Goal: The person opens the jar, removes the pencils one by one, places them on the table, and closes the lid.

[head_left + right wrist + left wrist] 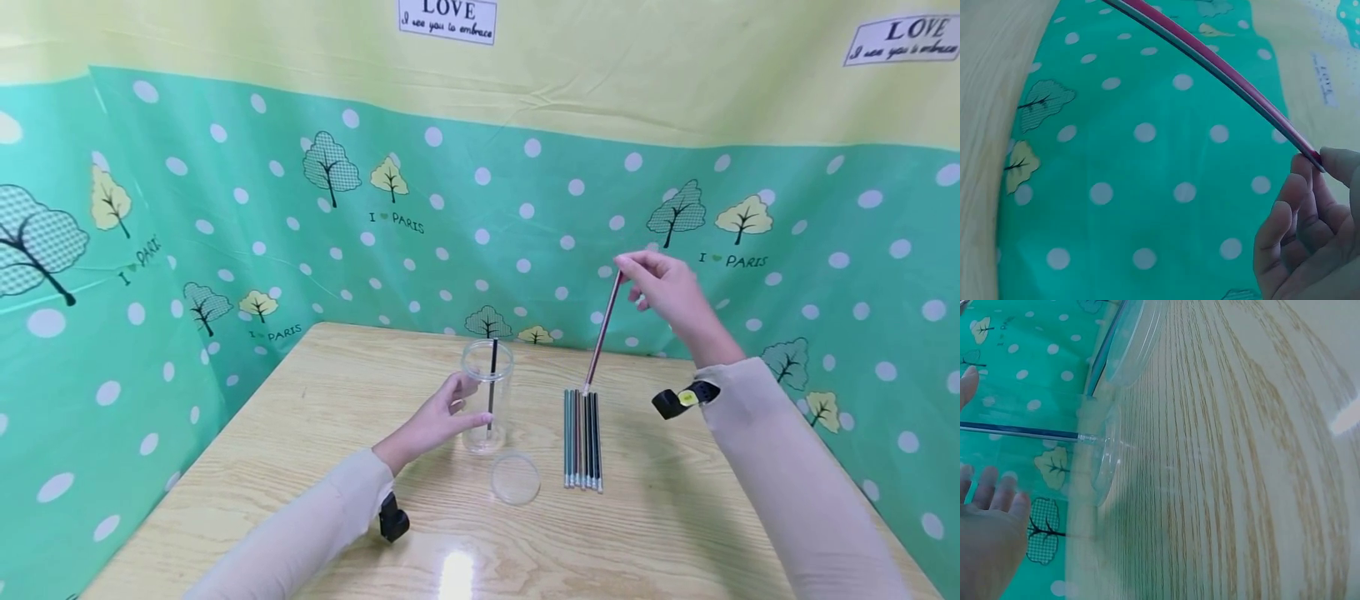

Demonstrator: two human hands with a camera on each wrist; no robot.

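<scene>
A clear plastic jar stands upright on the table with one dark pencil inside, its eraser end down in the left wrist view. My left hand holds the jar from its left side, thumb in front and fingers behind. Raised above the table, my right hand pinches a dark red pencil by its upper end. That pencil slants down to the left, with its eraser end just over the far ends of a row of several pencils. The row's erasers point toward me.
A clear round lid lies flat on the wooden table, in front of the jar and left of the pencil row. A green and yellow patterned curtain hangs behind the table and along its sides.
</scene>
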